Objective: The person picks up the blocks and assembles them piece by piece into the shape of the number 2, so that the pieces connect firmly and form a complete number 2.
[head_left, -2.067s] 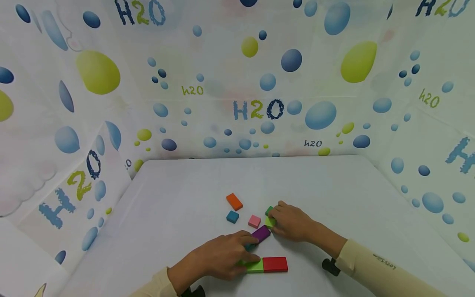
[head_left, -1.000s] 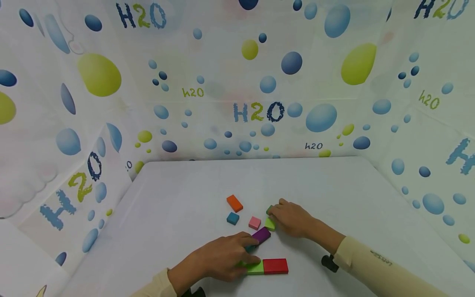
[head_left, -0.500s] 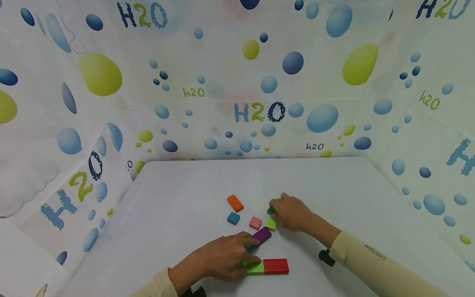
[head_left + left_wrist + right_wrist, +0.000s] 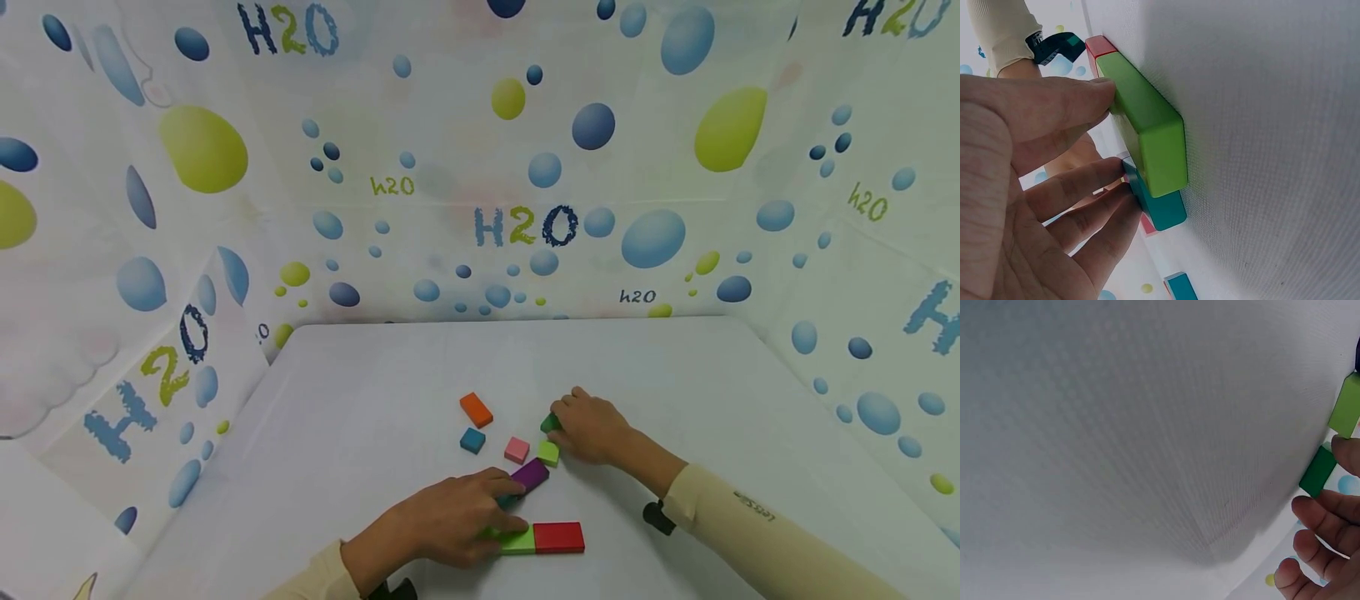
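My left hand [image 4: 455,517] is spread over two wooden blocks. In the left wrist view its thumb touches the top of a long light green block [image 4: 1154,125], while the fingertips rest on a teal block [image 4: 1161,209] beside it. Against the light green block's end lies a red block [image 4: 558,537]. A purple block [image 4: 531,475] adjoins the teal one near my index finger. My right hand [image 4: 592,427] pinches a small dark green block [image 4: 1318,472] between thumb and fingers. Just nearer than it sits a small light green block [image 4: 548,453], its top slanted.
Left of the right hand lie a pink block [image 4: 517,450], a blue block [image 4: 472,441] and an orange block [image 4: 476,409]. All rest on a white table [image 4: 360,392], with a printed curtain [image 4: 450,125] behind and at both sides.
My right hand has moved slightly away and drawn the dark green block apart from the small light green one, which stays in place. The left hand keeps its position.
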The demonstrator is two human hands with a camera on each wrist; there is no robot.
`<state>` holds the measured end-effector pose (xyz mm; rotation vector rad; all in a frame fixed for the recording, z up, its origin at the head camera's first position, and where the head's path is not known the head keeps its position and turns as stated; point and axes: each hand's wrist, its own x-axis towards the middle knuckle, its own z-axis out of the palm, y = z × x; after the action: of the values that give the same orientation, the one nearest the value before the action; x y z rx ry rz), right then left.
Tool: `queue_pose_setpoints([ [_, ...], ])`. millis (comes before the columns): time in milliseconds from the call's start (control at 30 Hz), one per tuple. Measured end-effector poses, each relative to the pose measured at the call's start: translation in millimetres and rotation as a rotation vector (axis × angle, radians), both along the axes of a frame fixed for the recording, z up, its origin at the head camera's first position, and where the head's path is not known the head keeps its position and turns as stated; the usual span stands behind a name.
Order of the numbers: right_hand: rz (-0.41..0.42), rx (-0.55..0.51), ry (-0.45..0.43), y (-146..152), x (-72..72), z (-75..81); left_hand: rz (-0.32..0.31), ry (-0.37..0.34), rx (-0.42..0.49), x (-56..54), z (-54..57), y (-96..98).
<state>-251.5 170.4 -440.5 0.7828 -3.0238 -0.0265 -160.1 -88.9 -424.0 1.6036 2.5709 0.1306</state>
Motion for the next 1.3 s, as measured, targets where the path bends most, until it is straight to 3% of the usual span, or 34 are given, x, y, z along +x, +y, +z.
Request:
queue_pose_setpoints([
  [267,-0.009,-0.036,-0.051,0.8,1.1,2.5,0.004,-0.005,0.000,-0.3,-0.3,1.5],
  [1300,0.000,-0.083,-0.018,4.1,0.1,-4.5,0.008,-0.001,-0.002,0.0,-0.5,0.4],
])
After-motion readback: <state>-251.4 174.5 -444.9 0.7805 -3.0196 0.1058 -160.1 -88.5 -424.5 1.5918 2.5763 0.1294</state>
